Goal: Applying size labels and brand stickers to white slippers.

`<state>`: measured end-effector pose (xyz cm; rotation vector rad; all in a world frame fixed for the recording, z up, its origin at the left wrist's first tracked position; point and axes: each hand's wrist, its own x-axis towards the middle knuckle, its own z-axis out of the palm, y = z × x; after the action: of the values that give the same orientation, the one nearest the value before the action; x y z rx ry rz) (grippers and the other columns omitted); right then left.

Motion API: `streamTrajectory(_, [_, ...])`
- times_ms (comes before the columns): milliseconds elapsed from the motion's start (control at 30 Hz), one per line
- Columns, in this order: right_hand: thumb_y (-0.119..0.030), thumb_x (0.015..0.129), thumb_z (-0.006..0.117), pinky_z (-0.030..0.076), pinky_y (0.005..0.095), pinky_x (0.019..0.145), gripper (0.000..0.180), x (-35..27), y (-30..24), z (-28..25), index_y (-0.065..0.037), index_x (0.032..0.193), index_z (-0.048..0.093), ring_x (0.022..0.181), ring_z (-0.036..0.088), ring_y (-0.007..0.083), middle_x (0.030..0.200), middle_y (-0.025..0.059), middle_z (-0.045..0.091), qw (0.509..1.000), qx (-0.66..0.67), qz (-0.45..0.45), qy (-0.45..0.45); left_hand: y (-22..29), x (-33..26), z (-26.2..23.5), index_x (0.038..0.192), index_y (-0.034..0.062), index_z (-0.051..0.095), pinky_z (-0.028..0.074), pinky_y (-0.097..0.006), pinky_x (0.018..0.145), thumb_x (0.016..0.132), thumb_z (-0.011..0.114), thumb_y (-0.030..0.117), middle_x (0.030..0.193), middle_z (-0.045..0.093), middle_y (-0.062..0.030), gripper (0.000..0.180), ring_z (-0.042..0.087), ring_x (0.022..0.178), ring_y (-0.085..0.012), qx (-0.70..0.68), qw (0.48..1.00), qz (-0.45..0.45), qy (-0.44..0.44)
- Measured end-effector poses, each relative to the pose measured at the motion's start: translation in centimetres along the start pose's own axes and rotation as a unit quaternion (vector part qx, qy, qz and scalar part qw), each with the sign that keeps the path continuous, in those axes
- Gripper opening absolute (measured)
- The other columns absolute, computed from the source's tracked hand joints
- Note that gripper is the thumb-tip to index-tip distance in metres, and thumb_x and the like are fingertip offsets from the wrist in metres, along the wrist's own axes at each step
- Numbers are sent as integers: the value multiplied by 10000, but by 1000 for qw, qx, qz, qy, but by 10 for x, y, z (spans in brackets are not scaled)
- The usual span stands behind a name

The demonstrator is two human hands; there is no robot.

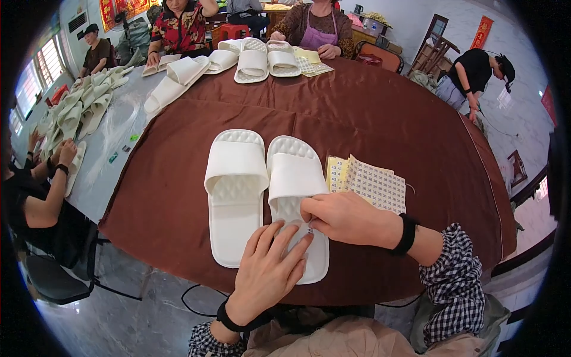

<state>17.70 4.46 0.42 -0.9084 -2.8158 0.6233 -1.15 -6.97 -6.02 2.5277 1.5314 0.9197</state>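
Two white slippers lie side by side on the brown cloth, toes pointing away from me: the left slipper (236, 229) and the right slipper (297, 172). My left hand (267, 262) is open, its spread fingertips resting on the right slipper's insole below the strap. Close beside those fingertips, my right hand (351, 217) pinches a small clear round sticker (310, 230) with a dark print, low over the same insole. The fingers partly hide the sticker. Sheets of small round stickers (377, 181) lie just right of the slippers, partly behind my right hand.
The brown cloth (380, 113) covers a rounded table. More white slippers (253, 65) stand at its far edge before two seated people. On the grey table (110, 137) at left is a slipper pile (89, 98); a person there handles a slipper. At right another person (476, 74) bends down.
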Motion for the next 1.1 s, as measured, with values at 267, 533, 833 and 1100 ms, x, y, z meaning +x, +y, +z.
streamTrajectory(267, [-67, 899, 602, 546, 449, 641, 87, -12, -8, 7, -32, 951, 541, 786, 669, 372, 893, 152, 639, 996, -53, -12, 75, 0, 0, 0, 1244, 155, 669, 393, -468, 1102, 876, 693, 201, 1308, 585, -87, 371, 504, 1288, -320, -8, 1000, 0, 15])
streamTrajectory(533, [-43, 826, 622, 563, 365, 715, 174, -42, -16, 24, -24, 998, 602, 864, 663, 273, 962, 90, 607, 975, -139, -92, 145, -2, -2, 3, 1220, 113, 645, 390, -472, 1110, 858, 707, 196, 1311, 593, -93, 377, 513, 1295, -323, -20, 1000, -1, 16])
streamTrajectory(833, [-45, 804, 631, 542, 377, 839, 321, -64, -20, 34, 3, 1119, 671, 956, 640, 260, 1069, 104, 627, 979, -128, -72, 143, -3, -1, 1, 1218, 110, 652, 400, -476, 1101, 833, 721, 197, 1317, 592, -99, 400, 514, 1291, -333, -20, 1000, -1, 12])
streamTrajectory(1100, [-6, 798, 636, 529, 373, 874, 337, -50, -15, 31, 2, 1130, 693, 999, 622, 255, 1090, 98, 624, 976, -137, -77, 153, 0, 0, 1, 1211, 115, 657, 398, -473, 1103, 841, 716, 201, 1322, 592, -91, 385, 514, 1291, -325, -16, 1000, -2, 14])
